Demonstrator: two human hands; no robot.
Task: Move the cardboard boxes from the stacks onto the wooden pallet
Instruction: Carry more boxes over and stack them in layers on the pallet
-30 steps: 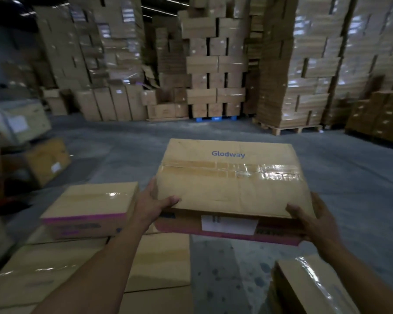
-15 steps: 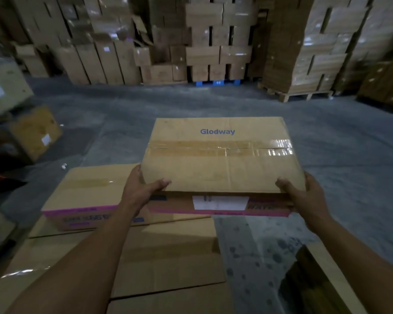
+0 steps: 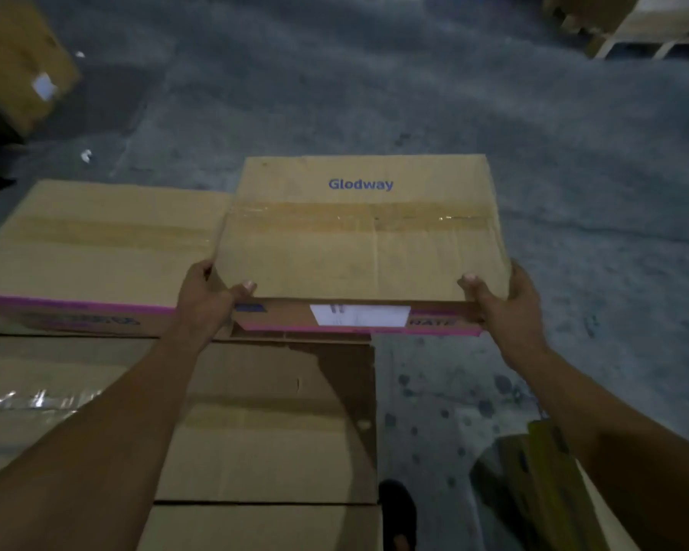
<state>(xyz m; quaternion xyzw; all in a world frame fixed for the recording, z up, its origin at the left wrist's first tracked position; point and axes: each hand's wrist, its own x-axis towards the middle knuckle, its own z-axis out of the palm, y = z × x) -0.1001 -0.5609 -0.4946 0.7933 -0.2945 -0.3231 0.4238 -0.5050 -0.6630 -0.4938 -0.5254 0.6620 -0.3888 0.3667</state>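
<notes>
The left hand [image 3: 203, 304] and right hand [image 3: 512, 308] clamp the Glodway box [image 3: 362, 240] at its near corners, fingers [image 3: 246, 288] wrapped round it, for level control. It is just beside the placed box [image 3: 96, 248], likely for flush seating.

A grey, mottled floor [image 3: 414, 93] fills the view, with dark spots [image 3: 446, 391] low on the right. A white scrap [image 3: 86, 155] lies on it at the left. A dark shoe [image 3: 396, 511] shows at the bottom edge.
</notes>
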